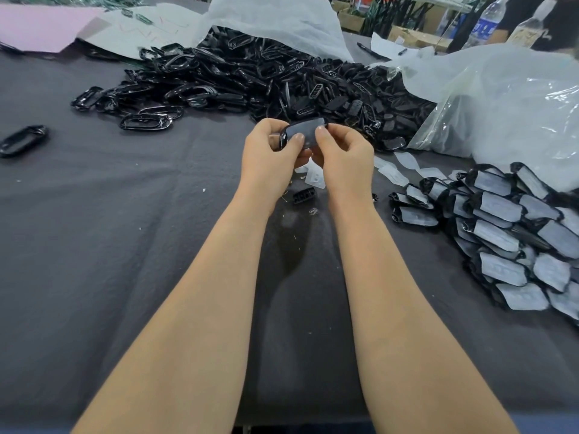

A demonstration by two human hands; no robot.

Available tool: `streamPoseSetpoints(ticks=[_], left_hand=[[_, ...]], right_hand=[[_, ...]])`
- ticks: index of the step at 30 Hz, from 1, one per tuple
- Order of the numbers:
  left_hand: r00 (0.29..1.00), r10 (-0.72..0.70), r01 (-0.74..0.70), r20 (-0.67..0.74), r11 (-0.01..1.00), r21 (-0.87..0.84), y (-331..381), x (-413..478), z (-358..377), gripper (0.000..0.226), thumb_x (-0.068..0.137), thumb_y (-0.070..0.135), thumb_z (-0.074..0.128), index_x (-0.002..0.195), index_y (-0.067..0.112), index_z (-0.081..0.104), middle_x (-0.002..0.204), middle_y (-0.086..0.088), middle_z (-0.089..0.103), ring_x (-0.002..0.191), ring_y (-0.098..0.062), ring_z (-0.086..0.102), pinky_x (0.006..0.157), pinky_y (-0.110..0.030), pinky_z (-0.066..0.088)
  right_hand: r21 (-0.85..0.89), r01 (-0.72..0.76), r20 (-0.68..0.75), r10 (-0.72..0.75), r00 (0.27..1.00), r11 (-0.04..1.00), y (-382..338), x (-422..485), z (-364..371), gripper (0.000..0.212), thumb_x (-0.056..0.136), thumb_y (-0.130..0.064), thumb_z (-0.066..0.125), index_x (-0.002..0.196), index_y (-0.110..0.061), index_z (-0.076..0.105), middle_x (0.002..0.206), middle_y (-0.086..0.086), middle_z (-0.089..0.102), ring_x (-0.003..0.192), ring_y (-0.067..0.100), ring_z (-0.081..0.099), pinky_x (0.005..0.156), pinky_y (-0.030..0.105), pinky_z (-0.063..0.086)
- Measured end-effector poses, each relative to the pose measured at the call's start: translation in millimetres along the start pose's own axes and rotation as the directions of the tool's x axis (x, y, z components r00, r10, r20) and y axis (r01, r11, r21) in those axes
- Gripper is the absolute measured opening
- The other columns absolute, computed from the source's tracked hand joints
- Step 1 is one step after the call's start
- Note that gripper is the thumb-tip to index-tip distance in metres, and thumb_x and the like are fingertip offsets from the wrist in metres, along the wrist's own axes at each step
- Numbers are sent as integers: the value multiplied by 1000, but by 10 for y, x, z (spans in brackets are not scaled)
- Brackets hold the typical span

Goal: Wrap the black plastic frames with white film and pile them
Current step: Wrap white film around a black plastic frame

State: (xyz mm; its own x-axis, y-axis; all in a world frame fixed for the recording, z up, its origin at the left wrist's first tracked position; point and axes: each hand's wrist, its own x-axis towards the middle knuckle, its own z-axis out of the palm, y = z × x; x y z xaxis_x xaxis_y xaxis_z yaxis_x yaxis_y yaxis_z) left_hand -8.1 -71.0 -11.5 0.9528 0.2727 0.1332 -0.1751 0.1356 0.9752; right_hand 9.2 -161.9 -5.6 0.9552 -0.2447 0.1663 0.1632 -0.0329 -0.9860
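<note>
A dark grey cloth [125, 230] is covering the table. Above its middle, the left hand [269, 151] and right hand [341, 155] are pinching one frame [302, 131] between thumbs and fingers, with white film lying across its face. Wrapped frames [513, 236] are lying piled at right, with film pieces [404, 167] just beside them. Beyond, a heap of bare frames [250, 76] is lying beside a clear plastic bag [507, 104]. Water bottles [485, 23] are standing at far right.

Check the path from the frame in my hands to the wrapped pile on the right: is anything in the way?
Nothing tall. The left hand and right hand pinch the frame above the cloth. Between it and the wrapped pile lie only flat loose film pieces, which a carried frame should pass over.
</note>
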Motion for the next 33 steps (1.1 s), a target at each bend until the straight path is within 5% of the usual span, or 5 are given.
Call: streamPoseSetpoints(ticks=[4, 9, 18, 23, 33], left_hand=[[1000, 10, -10, 0, 998, 62, -13, 2, -1, 13, 93, 7, 58, 92, 19, 54, 83, 0, 67, 67, -1, 68, 66, -16, 55], [1000, 23, -19, -18, 985, 174, -39, 22, -8, 12, 92, 14, 61, 89, 23, 54, 97, -12, 69, 86, -22, 69, 77, -35, 59], [999, 30, -34, 21, 976, 217, -60, 55, -21, 11, 92, 11, 60, 87, 20, 62, 86, -1, 67, 78, -14, 66, 80, -36, 59], [999, -8, 1, 45, 988, 154, -68, 45, -10, 7, 93, 7, 60, 95, 12, 64, 82, 2, 65, 60, 2, 64, 66, -20, 57], [1000, -16, 14, 18, 997, 81, -64, 45, -26, 10, 92, 14, 59, 85, 19, 64, 72, 5, 64, 69, -12, 64, 74, -37, 58]], right_hand=[[-103, 18, -18, -20, 1000, 995, 10, 0, 8, 5, 91, -12, 60, 94, -9, 62, 88, 5, 65, 81, 17, 62, 86, 41, 54], [-15, -2, 30, 3, 1000, 1000, 4, -3, 0, 11, 90, -7, 60, 81, -14, 58, 75, -1, 60, 66, 9, 56, 67, 24, 52], [-145, 27, 42, -21, 999, 989, 31, 2, 7, 3, 91, -14, 60, 90, -12, 60, 88, 5, 65, 83, 20, 63, 85, 40, 54], [-178, 65, 72, -53, 996, 982, 33, -3, 2, 8, 92, -18, 61, 94, -10, 59, 96, 17, 68, 92, 36, 65, 88, 52, 51], [37, -54, 142, 49, 989, 998, 16, 0, -49, 12, 91, -10, 62, 80, -15, 58, 72, 0, 59, 67, 15, 58, 68, 33, 50]])
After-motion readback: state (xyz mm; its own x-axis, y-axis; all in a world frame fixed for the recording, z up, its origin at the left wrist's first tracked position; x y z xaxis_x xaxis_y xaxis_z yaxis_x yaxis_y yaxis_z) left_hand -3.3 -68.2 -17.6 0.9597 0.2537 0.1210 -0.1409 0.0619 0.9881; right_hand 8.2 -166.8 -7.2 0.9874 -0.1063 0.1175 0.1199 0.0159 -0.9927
